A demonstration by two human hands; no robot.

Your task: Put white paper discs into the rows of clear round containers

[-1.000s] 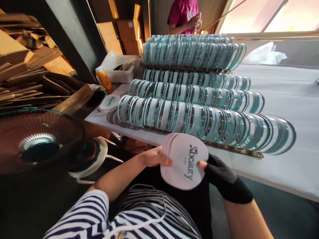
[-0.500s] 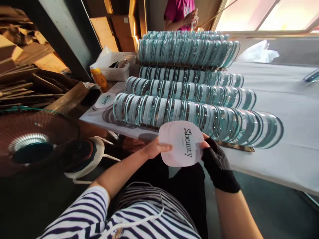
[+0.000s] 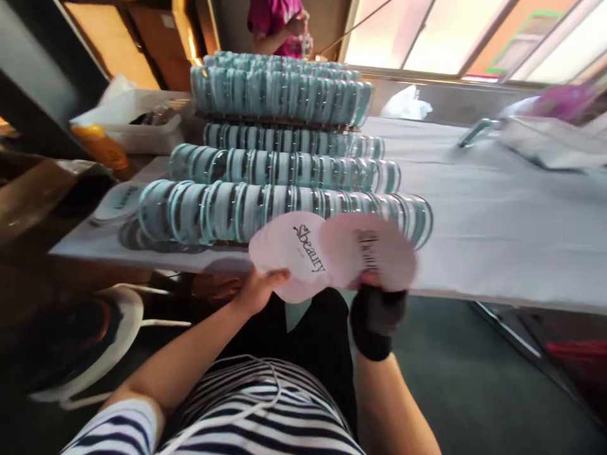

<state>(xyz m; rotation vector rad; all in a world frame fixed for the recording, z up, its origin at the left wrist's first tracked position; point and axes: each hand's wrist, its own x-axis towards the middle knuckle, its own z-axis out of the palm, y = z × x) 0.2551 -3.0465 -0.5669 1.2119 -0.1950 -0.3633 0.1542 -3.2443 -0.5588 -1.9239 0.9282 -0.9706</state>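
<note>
My bare left hand (image 3: 260, 288) grips the lower left edge of a stack of thin white rounded cards (image 3: 284, 243), its thumb on top. Black lettering that looks like "beauty" runs across the top card. My right hand (image 3: 379, 313), in a black fingerless glove, holds a similar rounded card (image 3: 348, 243) by its lower edge. That card is smeared by motion and overlaps the stack's right side. Just beyond both hands stands the nearest row of clear curved pieces with teal rims (image 3: 275, 205), partly hidden by the cards.
Further rows of clear teal-rimmed pieces (image 3: 279, 95) stand behind on the white-covered table (image 3: 497, 234). Another printed card (image 3: 118, 201) lies at its left end. A white basket (image 3: 142, 136) and an orange bottle (image 3: 102, 146) are beyond. A person in a magenta shirt (image 3: 275, 25) stands opposite.
My right hand has pulled one card rightward, apart from the stack that my left hand keeps. The view has turned to the right, showing more of the table's right side.
</note>
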